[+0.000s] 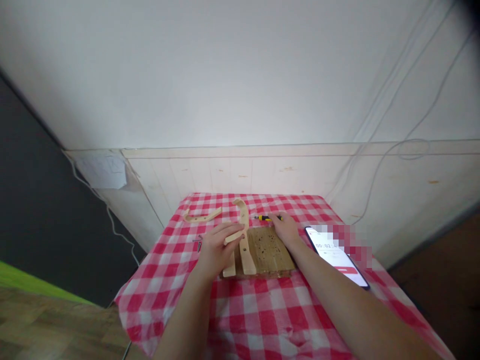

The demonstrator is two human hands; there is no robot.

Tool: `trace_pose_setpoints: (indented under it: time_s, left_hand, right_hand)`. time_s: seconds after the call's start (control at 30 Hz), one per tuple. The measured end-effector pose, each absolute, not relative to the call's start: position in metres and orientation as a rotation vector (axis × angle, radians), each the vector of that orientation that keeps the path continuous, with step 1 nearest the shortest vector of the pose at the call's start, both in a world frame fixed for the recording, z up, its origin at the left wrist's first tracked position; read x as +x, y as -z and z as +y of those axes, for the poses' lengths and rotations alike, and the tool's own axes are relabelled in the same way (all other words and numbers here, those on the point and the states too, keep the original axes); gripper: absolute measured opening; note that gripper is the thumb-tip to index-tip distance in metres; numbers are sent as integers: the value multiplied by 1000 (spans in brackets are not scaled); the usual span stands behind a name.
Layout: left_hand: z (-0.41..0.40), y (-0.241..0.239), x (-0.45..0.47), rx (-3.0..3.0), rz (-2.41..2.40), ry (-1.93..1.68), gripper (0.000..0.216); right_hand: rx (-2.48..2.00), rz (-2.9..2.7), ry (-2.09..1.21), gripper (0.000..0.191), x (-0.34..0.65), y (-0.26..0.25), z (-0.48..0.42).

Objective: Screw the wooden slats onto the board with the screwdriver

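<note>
My left hand is closed on pale curved wooden pieces over a brown wooden board with several small holes in its face. One piece, a long hooked wooden strip with holes along it, lies lengthwise over the board's left part. Beside it, a second wooden strip is partly hidden under my left hand. My right hand, at the board's far right corner, is closed around the handle of a yellow and black screwdriver. The screwdriver's tip points left toward the hooked strip.
Another curved wooden piece lies at the back left. Several screws are left of my left hand. A phone with a lit timer screen lies at the right. A red-and-white checked cloth covers the table, against a wall.
</note>
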State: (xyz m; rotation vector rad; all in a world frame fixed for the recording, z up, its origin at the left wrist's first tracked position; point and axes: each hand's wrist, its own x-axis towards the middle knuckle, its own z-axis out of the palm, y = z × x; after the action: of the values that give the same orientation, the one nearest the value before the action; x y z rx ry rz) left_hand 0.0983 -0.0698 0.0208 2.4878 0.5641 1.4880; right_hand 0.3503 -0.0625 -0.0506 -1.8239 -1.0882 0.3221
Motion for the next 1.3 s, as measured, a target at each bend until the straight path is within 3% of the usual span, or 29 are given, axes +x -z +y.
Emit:
trace_pose_setpoints:
  time_s: [0.13,0.33,0.43,0.77,0.97,1.23,1.3]
  left_hand:
    - [-75,-30,97,2430,402,-1367,17]
    - [-80,-43,102,2399,270,-665,18]
    - [-79,-44,106,2319,236,-515,21]
    - [-73,-35,110,2195,320,-347,44]
    - [-73,-29,109,2297,435,-480,36]
    - [-70,-31,103,2313,417,-361,67]
    - [-70,-31,100,2291,383,-370,64]
  right_hand:
    - [-1827,-1093,-332,37,349,50,-62]
    - [-1807,-1086,-346,36,347,48,-62]
    - [-1795,-1084,-353,36,346,47,-63]
    - [-1788,-1060,-397,37,345,45,-63]
    - [-1803,-1084,-385,36,345,44,-62]
    - [-1822,-1099,-381,35,344,39,-65]
    - [-1823,-1104,-378,35,345,40,-64]
